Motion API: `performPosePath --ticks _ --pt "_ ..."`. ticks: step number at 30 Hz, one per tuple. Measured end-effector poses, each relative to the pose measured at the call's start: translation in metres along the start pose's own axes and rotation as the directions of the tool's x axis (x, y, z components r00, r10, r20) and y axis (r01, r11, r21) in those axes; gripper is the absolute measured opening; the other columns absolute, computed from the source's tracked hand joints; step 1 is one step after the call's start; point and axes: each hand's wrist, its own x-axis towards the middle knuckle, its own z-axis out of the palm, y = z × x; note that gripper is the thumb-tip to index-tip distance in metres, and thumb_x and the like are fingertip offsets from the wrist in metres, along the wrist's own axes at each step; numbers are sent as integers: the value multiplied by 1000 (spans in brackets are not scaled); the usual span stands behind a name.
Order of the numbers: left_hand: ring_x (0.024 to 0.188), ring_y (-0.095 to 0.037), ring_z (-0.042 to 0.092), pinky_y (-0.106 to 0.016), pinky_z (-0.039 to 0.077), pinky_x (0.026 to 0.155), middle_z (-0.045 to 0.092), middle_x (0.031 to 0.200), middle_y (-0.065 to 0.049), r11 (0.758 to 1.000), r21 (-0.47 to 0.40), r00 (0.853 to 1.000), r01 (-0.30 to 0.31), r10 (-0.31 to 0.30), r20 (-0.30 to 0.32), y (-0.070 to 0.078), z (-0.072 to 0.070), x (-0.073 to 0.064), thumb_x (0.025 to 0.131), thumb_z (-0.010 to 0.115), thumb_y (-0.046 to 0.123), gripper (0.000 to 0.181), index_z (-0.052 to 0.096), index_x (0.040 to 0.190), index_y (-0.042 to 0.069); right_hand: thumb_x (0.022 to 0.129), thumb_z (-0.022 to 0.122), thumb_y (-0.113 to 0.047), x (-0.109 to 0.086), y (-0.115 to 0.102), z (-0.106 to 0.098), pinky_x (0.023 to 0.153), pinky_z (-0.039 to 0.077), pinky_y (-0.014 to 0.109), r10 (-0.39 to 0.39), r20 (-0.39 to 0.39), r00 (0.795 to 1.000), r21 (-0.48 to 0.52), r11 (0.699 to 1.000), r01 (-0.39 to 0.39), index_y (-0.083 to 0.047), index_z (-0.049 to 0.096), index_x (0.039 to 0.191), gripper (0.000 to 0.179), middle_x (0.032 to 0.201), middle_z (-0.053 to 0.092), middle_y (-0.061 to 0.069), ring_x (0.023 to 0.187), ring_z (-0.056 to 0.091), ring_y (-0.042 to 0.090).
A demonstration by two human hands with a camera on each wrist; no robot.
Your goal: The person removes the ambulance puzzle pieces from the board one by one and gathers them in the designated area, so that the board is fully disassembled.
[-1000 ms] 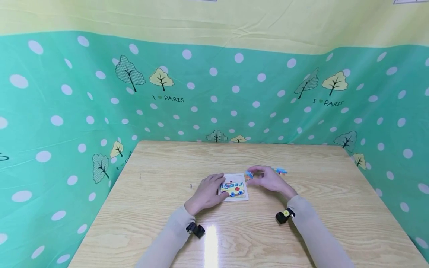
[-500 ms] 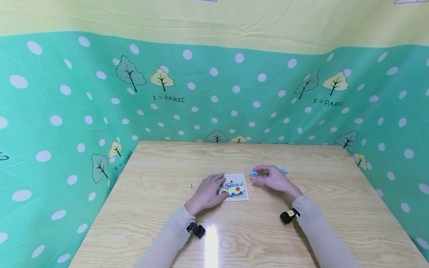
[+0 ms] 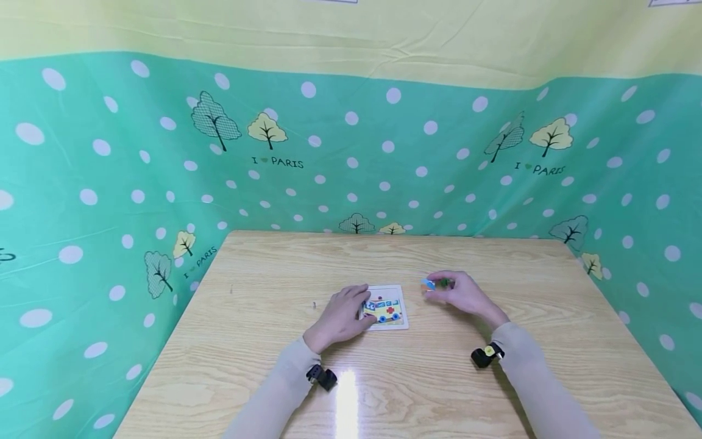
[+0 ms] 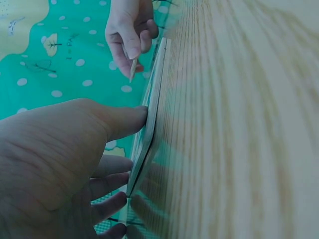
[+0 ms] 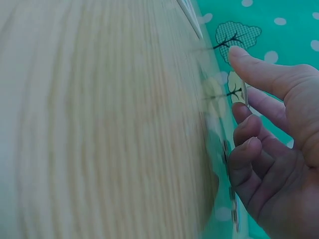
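A white-framed jigsaw puzzle board (image 3: pixel 403 308) with a yellow ambulance picture lies on the table. My left hand (image 3: pixel 341 314) rests over its left side, thumb on its face and fingers spread along the edge; in the left wrist view the thumb (image 4: pixel 127 121) presses on the thin board (image 4: pixel 155 99). To the right of the board, my right hand (image 3: pixel 463 292) pinches a small blue and orange puzzle piece (image 3: pixel 428 285) between thumb and fingers. The right wrist view shows this piece (image 5: pixel 244 93) edge-on. A dark green piece (image 3: pixel 445 282) shows behind the right fingers.
Several thin flat pieces (image 5: pixel 233 199) lie on the table beyond the right hand. A tiny dark speck (image 3: pixel 314 305) is left of the board. The wooden table (image 3: pixel 307 256) ends at a green dotted cloth (image 3: pixel 329 152) at the back and sides.
My right hand has moved right, away from the board, with the puzzle piece, and now covers the blue piece seen there earlier. My left hand has stayed on the board.
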Motion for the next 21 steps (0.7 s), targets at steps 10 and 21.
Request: performPosePath --ticks 10,21 --pt "154 -38 43 -62 38 124 48 165 -15 1000 0 1000 -1 1 -5 -1 2 0 102 66 41 64 56 152 2 93 84 -36 -5 9 -16 58 52 26 0 -11 1000 2 1000 0 -5 66 143 61 130 69 19 68 57 16" --pt "154 -38 44 -62 39 123 48 165 -15 1000 5 1000 -6 6 -3 -2 2 1 102 65 42 64 56 152 2 94 82 -38 -10 20 -33 72 55 27 11 -21 1000 -30 999 -12 -4 65 144 62 129 71 19 91 66 23"
